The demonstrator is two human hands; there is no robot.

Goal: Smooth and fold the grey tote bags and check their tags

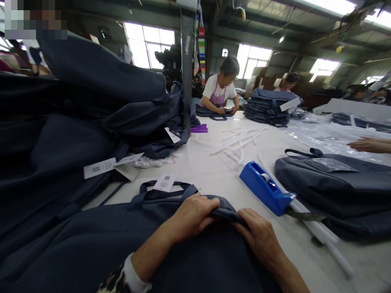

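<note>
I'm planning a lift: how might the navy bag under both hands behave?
The navy bag will probably sag, as its edge folds softly. Its curved strap handle looks bendable and may flop. The white tag lying across it may flap.

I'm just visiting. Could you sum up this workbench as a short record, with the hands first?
Left hand: gripping the edge of a dark blue bag
Right hand: gripping the same edge, farther right
Tag: white tag by the bag's handle
Left side: heaped dark bags
Right side: blue tape dispenser, another dark bag
Surface: white table
Others: a co-worker's hand at the right edge
</note>
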